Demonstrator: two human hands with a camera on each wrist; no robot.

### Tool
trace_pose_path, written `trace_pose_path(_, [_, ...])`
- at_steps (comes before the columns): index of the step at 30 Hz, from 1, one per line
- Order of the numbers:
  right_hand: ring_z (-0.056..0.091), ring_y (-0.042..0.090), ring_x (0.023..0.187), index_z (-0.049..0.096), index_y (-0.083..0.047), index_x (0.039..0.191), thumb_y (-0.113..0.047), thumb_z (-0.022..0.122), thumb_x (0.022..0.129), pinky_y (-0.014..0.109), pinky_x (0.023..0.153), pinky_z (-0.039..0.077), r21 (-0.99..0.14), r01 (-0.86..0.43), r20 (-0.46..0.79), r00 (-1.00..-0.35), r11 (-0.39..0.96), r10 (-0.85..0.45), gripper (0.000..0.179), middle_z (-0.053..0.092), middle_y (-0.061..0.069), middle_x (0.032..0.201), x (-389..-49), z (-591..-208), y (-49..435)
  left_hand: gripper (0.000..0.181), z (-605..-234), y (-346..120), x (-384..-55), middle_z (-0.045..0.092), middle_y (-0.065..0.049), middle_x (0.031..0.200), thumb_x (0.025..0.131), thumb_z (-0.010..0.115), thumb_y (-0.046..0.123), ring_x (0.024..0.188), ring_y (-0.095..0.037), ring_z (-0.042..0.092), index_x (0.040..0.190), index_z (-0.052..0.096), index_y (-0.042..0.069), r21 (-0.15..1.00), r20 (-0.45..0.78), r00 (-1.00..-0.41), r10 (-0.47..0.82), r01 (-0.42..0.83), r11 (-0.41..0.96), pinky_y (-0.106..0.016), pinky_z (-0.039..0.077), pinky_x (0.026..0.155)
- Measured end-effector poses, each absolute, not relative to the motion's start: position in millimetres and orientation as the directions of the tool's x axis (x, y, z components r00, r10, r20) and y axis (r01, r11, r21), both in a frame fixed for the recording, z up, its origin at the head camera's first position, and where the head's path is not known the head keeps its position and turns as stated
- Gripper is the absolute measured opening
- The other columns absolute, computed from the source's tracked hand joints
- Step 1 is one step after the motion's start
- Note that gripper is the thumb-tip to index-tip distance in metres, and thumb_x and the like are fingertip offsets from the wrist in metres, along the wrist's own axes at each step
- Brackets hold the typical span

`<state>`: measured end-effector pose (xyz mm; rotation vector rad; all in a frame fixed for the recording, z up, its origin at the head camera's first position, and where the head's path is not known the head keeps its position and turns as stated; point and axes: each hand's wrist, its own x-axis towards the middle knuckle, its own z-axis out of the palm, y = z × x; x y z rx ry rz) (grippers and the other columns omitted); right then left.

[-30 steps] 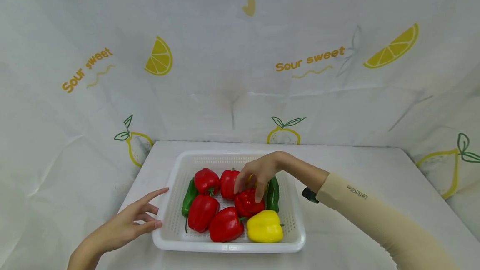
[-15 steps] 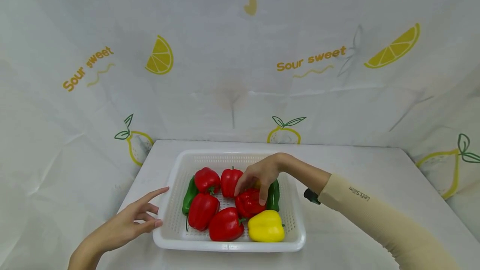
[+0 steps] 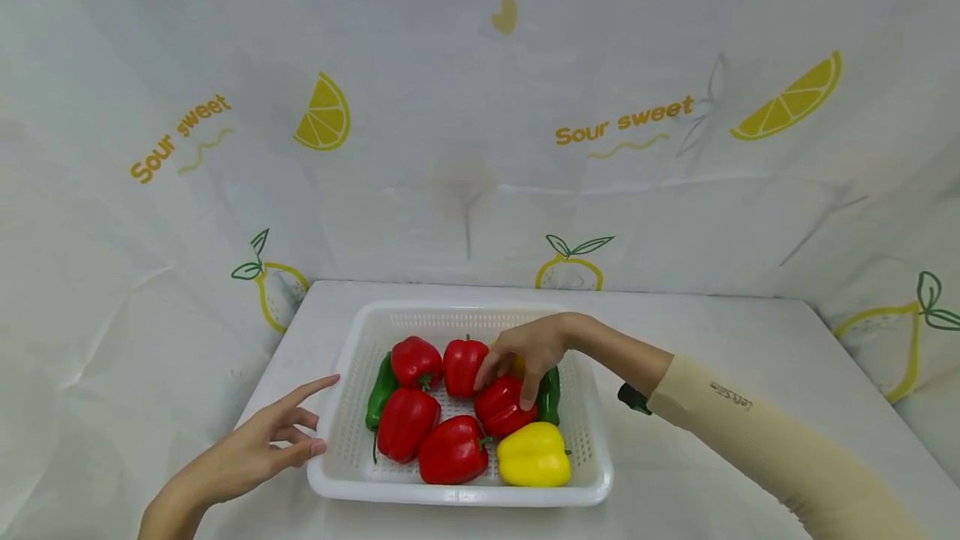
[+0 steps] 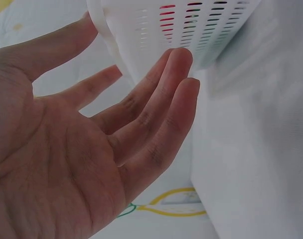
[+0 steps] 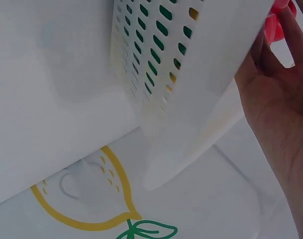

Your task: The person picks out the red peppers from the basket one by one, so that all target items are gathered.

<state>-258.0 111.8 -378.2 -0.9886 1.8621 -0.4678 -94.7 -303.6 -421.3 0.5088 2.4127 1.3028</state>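
A white plastic basket (image 3: 461,494) holds several bell peppers and long green peppers. Over its right half, my right hand (image 3: 528,348) grips a red bell pepper (image 3: 501,411), thumb on the near side and fingers behind. A bit of red (image 5: 276,25) shows by the fingers in the right wrist view. At the basket's left rim, my left hand (image 3: 255,448) has its fingers spread loosely, index fingertip and thumb right at the edge. From the left wrist view, the palm of this left hand (image 4: 86,144) faces the basket's slotted side (image 4: 176,25).
Other red bell peppers (image 3: 408,423) lie around the gripped one, with a yellow bell pepper (image 3: 534,455) at the front right. Green peppers (image 3: 382,390) lie along both sides. The white table (image 3: 712,373) meets a lemon-print cloth (image 3: 450,107) behind.
The red bell pepper has turned under my right hand and now shows a smoother side. The right hand has shifted slightly right and nearer. My left hand stays at the rim.
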Motion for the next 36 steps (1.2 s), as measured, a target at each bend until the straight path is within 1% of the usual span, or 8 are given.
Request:
trace_pose_path(4, [0.061, 0.008, 0.124, 0.072, -0.019, 0.14, -0.006, 0.086, 0.09, 0.026, 0.1, 0.062, -0.652, -0.452, -0.562, -0.251, 0.609, -0.788, 0.054, 0.071, -0.006, 0.138, -254.3, -379.7, 111.8, 0.077, -422.1, -304.0, -94.4, 0.065, -0.021, 0.124, 0.108, 0.068, 0.019, 0.1, -0.006, 0.074, 0.172, 0.025, 0.015, 0.856, -0.123, -0.87, 0.477, 0.15, 0.495, -0.024, 0.061, 0.084])
trace_pose_path(9, [0.057, 0.006, 0.127, 0.072, -0.022, 0.14, -0.006, 0.087, 0.089, 0.023, 0.103, 0.06, -0.624, -0.485, -0.568, -0.257, 0.613, -0.782, 0.056, 0.068, -0.008, 0.14, -251.0, -379.1, 110.7, 0.077, -422.4, -304.5, -94.0, 0.065, -0.022, 0.123, 0.108, 0.068, 0.018, 0.099, -0.006, 0.074, 0.172, 0.025, 0.014, 0.862, -0.113, -0.87, 0.479, 0.154, 0.482, -0.024, 0.062, 0.084])
trace_pose_path(19, [0.061, 0.007, 0.124, 0.071, -0.014, 0.14, -0.002, 0.085, 0.09, 0.024, 0.103, 0.061, -0.671, -0.471, -0.536, -0.226, 0.573, -0.814, 0.054, 0.07, -0.002, 0.139, -249.5, -378.7, 108.8, 0.078, -423.4, -303.7, -94.3, 0.065, -0.022, 0.121, 0.108, 0.068, 0.017, 0.097, -0.008, 0.075, 0.172, 0.024, 0.013, 0.875, -0.107, -0.864, 0.492, 0.153, 0.459, -0.025, 0.062, 0.083])
trace_pose_path(24, [0.063, 0.008, 0.125, 0.071, -0.011, 0.14, -0.002, 0.083, 0.092, 0.026, 0.104, 0.061, -0.691, -0.464, -0.51, -0.229, 0.553, -0.829, 0.051, 0.071, 0.001, 0.14, -248.6, -381.0, 108.5, 0.078, -424.3, -303.3, -94.2, 0.065, -0.022, 0.121, 0.108, 0.068, 0.018, 0.097, -0.008, 0.075, 0.172, 0.023, 0.012, 0.88, -0.12, -0.864, 0.488, 0.135, 0.455, -0.026, 0.063, 0.083])
trace_pose_path(29, [0.062, 0.006, 0.125, 0.073, -0.013, 0.139, -0.005, 0.084, 0.092, 0.024, 0.105, 0.059, -0.665, -0.508, -0.486, -0.262, 0.548, -0.833, 0.049, 0.072, -0.001, 0.14, -247.5, -380.4, 109.7, 0.078, -425.3, -303.2, -94.3, 0.065, -0.022, 0.12, 0.109, 0.067, 0.017, 0.096, -0.008, 0.075, 0.172, 0.023, 0.013, 0.881, -0.112, -0.864, 0.492, 0.143, 0.452, -0.026, 0.063, 0.082])
trace_pose_path(32, [0.059, 0.005, 0.127, 0.075, -0.014, 0.138, -0.007, 0.085, 0.091, 0.023, 0.104, 0.059, -0.649, -0.53, -0.484, -0.267, 0.547, -0.833, 0.048, 0.071, -0.002, 0.14, -246.5, -380.6, 111.3, 0.077, -425.6, -303.3, -94.5, 0.065, -0.022, 0.119, 0.109, 0.067, 0.017, 0.095, -0.008, 0.076, 0.172, 0.023, 0.013, 0.88, -0.108, -0.863, 0.493, 0.148, 0.452, -0.026, 0.062, 0.081])
trace_pose_path(36, [0.054, 0.004, 0.13, 0.076, -0.018, 0.135, -0.009, 0.087, 0.089, 0.023, 0.102, 0.06, -0.647, -0.526, -0.486, -0.274, 0.552, -0.83, 0.047, 0.067, -0.006, 0.141, -245.4, -382.1, 113.4, 0.078, -425.7, -304.0, -94.1, 0.064, -0.023, 0.121, 0.108, 0.068, 0.017, 0.097, -0.007, 0.075, 0.172, 0.024, 0.013, 0.88, -0.115, -0.868, 0.483, 0.137, 0.455, -0.027, 0.064, 0.082])
